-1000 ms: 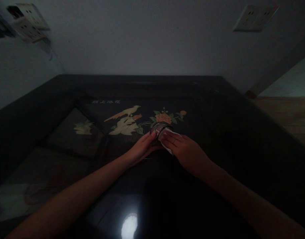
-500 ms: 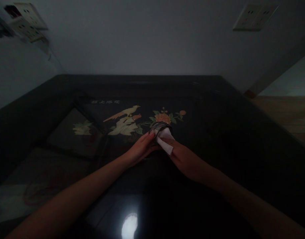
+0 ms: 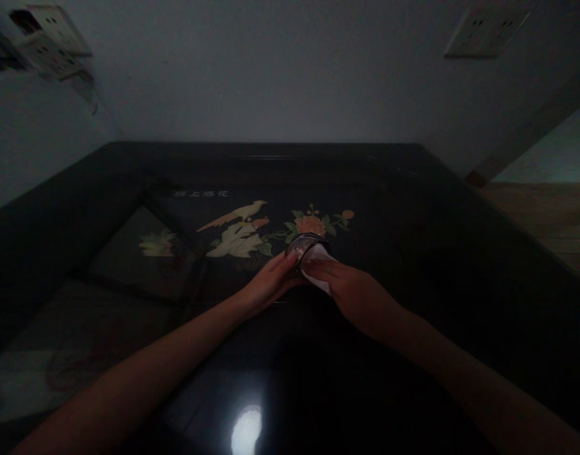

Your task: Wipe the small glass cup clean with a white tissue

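Observation:
My left hand is closed around the left side of a see-through glass, held over the middle of the dark table. The glass is tilted, and its dark, shiny rim shows. From the right, my right hand presses a white tissue against the glass with its fingers closed on it. In the dim light I cannot tell whether the tissue is inside the mouth or only over the rim. The lower part of the glass is hidden behind my fingers.
The glossy black table carries an inlaid bird and flower design. Behind it rises a pale wall with a socket plate at right and more sockets at left. Wooden floor shows at right.
My right hand has turned slightly, with its fingers further over the tissue, whose loose end hangs out less. My left hand has stayed nearly still on the glass.

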A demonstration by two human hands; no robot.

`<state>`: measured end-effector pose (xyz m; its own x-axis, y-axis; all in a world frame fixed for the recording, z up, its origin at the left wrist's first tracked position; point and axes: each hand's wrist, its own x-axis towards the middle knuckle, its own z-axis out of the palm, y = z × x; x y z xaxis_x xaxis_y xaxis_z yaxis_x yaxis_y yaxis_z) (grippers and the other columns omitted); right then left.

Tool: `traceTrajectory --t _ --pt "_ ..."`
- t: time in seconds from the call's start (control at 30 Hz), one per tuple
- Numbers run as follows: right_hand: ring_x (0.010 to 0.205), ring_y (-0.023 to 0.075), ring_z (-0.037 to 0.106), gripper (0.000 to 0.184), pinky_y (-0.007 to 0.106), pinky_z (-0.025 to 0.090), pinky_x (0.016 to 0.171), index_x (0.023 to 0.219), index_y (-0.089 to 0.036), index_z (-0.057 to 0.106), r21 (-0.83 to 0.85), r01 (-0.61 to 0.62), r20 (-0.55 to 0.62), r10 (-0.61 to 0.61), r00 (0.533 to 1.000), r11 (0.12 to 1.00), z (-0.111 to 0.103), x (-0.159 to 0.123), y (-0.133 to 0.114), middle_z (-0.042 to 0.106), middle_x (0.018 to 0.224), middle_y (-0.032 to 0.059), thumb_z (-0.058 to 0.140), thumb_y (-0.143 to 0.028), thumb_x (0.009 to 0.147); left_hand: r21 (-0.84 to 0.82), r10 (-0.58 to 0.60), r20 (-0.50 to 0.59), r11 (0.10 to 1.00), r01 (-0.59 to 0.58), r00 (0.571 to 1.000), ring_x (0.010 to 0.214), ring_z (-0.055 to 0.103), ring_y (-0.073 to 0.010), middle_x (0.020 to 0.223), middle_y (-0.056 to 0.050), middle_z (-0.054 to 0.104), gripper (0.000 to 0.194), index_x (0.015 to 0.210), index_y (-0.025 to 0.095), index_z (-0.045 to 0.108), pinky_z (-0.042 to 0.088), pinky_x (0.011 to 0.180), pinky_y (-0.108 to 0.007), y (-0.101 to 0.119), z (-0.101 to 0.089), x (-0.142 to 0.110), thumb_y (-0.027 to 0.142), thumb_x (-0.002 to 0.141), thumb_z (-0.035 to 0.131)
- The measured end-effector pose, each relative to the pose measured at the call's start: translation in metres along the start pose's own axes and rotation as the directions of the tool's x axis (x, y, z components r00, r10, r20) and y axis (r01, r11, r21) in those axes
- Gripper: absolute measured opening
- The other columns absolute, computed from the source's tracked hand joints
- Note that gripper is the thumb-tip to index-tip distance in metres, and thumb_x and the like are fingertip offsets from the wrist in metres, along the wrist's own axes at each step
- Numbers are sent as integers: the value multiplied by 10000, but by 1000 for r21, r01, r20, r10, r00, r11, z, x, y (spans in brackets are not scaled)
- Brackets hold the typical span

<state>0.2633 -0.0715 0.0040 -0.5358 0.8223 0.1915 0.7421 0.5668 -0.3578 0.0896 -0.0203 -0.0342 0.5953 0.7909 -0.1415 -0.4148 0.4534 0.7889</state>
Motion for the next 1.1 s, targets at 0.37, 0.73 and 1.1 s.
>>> traceTrajectory --t 0.37,0.73,1.1 --pt "1280 228 485 484 444 417 1065 1288 -124 546 -53 15 -13 -16 1000 998 3 -1 -2 570 1329 127 361 -10 856 -12 6 -9 1000 -6 1000 1018 578 -228 1054 -94 654 402 1032 160 659 465 862 -334 0 0 0 440 751 725" --pt "1207 230 557 541 398 472 995 1321 -185 510 484 -154 68 139 988 862 -9 4 -14 580 1324 96 399 -6 823 -13 -5 -15 1000 5 1000 1080 565 -267 1063 -106 649 448 1084 154 638 452 922 -384 -2 -5 1 442 753 725" --pt "1244 231 523 522 449 426 1051 1303 -118 525 55 -7 12 6 1000 998 2 -1 -1 566 1332 136 346 2 827 15 8 4 1000 -8 1000 1077 567 -257 1091 -102 655 471 1072 159 646 461 902 -357 -1 -2 0 455 720 749"
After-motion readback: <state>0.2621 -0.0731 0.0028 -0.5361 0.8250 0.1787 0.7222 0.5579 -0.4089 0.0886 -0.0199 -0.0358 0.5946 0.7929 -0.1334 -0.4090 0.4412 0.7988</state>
